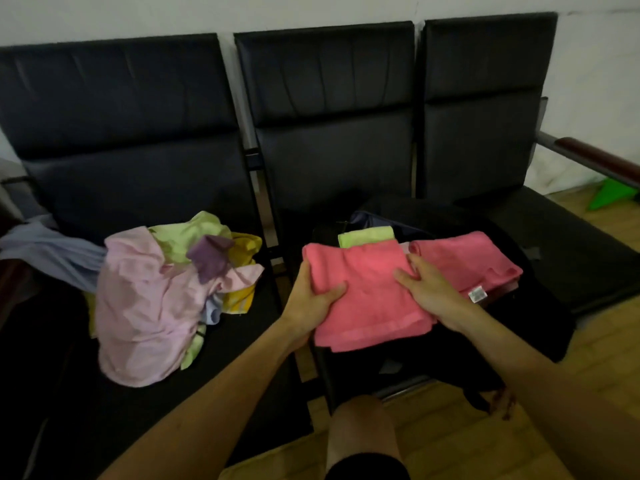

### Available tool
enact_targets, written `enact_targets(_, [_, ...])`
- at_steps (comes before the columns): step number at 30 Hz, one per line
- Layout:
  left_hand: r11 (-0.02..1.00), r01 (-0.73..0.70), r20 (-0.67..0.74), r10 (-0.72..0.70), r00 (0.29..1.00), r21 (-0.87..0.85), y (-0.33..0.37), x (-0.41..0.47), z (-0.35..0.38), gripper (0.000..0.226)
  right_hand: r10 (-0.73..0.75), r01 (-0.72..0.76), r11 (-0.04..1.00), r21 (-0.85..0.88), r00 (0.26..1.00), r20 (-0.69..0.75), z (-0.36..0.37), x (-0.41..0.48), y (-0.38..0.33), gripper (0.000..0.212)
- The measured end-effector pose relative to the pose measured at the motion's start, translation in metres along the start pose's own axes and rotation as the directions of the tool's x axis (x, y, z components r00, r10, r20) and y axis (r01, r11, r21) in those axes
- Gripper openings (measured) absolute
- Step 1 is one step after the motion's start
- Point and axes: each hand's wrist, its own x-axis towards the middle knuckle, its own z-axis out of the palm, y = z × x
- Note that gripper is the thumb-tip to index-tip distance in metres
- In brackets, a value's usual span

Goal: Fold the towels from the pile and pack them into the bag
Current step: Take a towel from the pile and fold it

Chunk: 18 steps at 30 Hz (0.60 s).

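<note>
Lying on the left seat of the black bench (121, 140), near its middle, is the pile of towels (152, 299), all loose and crumpled: pale pink, light green, purple and yellow ones. A grey-blue cloth (45, 251) hangs off the pile toward the left edge of that seat. On the middle seat sits the open black bag (540, 306). The left hand (311, 303) grips the left edge of a folded pink towel (367, 296), with the thumb flat on top and the fingers curled round the edge. This towel is at the front of the open bag. Just behind it, at the back of the bag, lies a small folded green towel (367, 236). The right hand (429, 289) holds the right edge of the folded pink towel. Its thumb and one finger are spread apart on top, and the other fingers are hidden. Beside it, on the right side of the bag, lies a second pink towel (464, 258) with a little white tag (477, 293) at its front edge. Past the right seat there is a brown armrest (595, 157) and something bright green (613, 197) on the wooden floor (450, 438).
</note>
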Motion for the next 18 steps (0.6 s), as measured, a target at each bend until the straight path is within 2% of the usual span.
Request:
enact_targets(2, [0.999, -0.013, 0.036, 0.012, 0.999, 0.029, -0.004, 0.039, 0.019, 0.079, 0.001, -0.005, 0.997, -0.072, 0.998, -0.064, -0.017, 0.035, 0.014, 0.049])
enact_targets(5, [0.993, 0.041, 0.070, -0.049, 0.996, 0.109, -0.022, 0.083, 0.036, 0.101, 0.019, -0.030, 0.989, -0.147, 0.997, -0.071, -0.025, 0.073, 0.039, 0.049])
enact_targets(11, [0.932, 0.080, 0.105, -0.125, 0.987, 0.354, -0.057, 0.125, 0.049, 0.102, 0.080, -0.101, 0.954, -0.281, 0.993, -0.086, -0.016, 0.102, 0.075, 0.054])
enact_targets(16, [0.914, 0.126, 0.076, -0.168, 0.983, 0.385, -0.062, 0.131, 0.052, 0.104, 0.165, -0.209, 0.908, -0.363, 0.975, -0.148, -0.016, 0.109, 0.090, 0.062])
enact_targets(18, [0.903, 0.159, 0.084, -0.209, 0.974, 0.399, -0.063, 0.131, 0.045, 0.103, 0.186, -0.225, 0.892, -0.392, 0.973, -0.134, -0.018, 0.107, 0.083, 0.071])
